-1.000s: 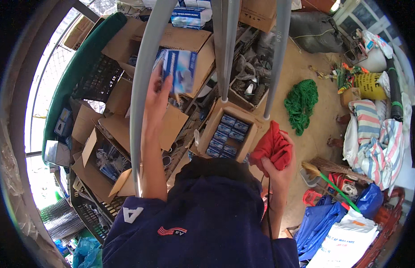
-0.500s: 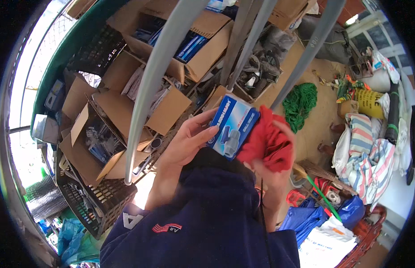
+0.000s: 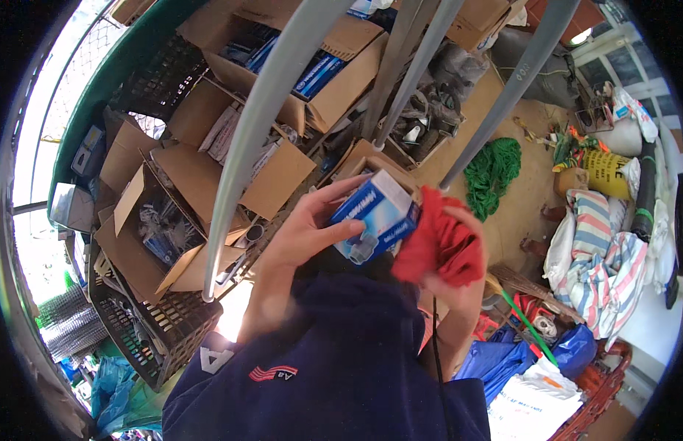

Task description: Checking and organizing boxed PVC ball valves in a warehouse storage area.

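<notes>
In the middle of the view my left hand [image 3: 310, 223] grips a small blue and white cardboard box [image 3: 378, 215] with a grey pipe fitting pictured on its face. The thumb lies over the front and the fingers are behind its upper edge. The box is tilted, one narrow side showing. Just right of it, my right hand [image 3: 463, 272] is closed on a bunched red cloth [image 3: 441, 239], which covers most of its fingers. The cloth is close against the right end of the box; whether they touch I cannot tell.
Open cardboard boxes [image 3: 279, 184] holding blue packets fill the left, above a black plastic crate [image 3: 165, 331]. Grey metal poles [image 3: 246, 147] slant across in front. To the right lie green netting [image 3: 494, 173], striped sacks [image 3: 595, 220] and blue bags [image 3: 496, 360].
My left hand has turned the box, so its front is tilted and a white narrow side faces up. The right hand with the cloth has stayed close beside it.
</notes>
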Demonstrator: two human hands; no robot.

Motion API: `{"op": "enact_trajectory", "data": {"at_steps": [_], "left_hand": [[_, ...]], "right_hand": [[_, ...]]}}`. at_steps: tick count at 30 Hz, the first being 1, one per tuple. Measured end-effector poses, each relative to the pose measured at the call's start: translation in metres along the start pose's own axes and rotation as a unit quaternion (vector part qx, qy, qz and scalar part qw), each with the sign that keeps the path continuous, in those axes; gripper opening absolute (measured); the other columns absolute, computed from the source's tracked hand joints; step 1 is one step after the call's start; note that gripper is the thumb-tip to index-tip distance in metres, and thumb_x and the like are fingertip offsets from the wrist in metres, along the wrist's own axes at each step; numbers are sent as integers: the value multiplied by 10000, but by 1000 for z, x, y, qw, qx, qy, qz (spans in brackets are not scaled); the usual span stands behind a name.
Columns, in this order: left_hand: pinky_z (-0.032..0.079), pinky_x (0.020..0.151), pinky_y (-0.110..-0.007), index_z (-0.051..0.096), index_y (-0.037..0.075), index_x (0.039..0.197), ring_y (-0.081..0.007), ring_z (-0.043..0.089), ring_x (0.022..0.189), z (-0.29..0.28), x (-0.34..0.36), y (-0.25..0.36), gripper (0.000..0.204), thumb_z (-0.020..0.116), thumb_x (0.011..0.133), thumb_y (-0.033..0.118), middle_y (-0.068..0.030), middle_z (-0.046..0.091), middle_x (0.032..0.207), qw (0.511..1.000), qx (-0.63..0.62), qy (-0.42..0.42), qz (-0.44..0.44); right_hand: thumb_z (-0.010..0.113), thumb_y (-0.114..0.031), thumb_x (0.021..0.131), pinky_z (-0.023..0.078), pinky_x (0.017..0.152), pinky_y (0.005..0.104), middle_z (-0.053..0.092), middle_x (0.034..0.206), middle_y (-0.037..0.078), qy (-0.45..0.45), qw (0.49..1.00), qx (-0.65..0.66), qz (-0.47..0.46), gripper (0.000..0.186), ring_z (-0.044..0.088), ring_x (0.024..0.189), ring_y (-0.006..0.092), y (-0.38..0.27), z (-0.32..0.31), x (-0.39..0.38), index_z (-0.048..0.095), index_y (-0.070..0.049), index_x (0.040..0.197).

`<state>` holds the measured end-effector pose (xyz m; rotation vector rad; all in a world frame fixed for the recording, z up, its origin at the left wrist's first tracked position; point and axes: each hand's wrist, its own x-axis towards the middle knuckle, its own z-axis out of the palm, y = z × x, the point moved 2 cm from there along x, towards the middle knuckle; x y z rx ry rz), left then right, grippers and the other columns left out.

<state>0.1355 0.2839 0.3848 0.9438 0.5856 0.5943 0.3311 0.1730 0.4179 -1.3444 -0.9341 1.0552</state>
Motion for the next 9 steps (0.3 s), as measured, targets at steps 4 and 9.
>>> {"op": "enact_trajectory", "data": {"at_steps": [4, 9], "left_hand": [[419, 919, -296, 547, 61, 1254, -165, 572, 1028, -5, -1, 25, 582, 754, 710, 70, -82, 620, 1124, 946, 302, -86, 80], [438, 906, -351, 596, 99, 1193, -264, 572, 1009, 2, -9, 30, 565, 752, 652, 41, -99, 619, 1100, 890, 436, -96, 96]], "right_hand": [[748, -110, 530, 367, 941, 321, 538, 1119, 97, -33, 995, -89, -29, 656, 526, 1074, 227, -5, -11, 4, 561, -55, 1157], [743, -124, 544, 378, 929, 348, 546, 1104, 102, -88, 983, -157, -33, 642, 540, 1024, 266, -1, 1, -1, 574, -91, 1163]]}}
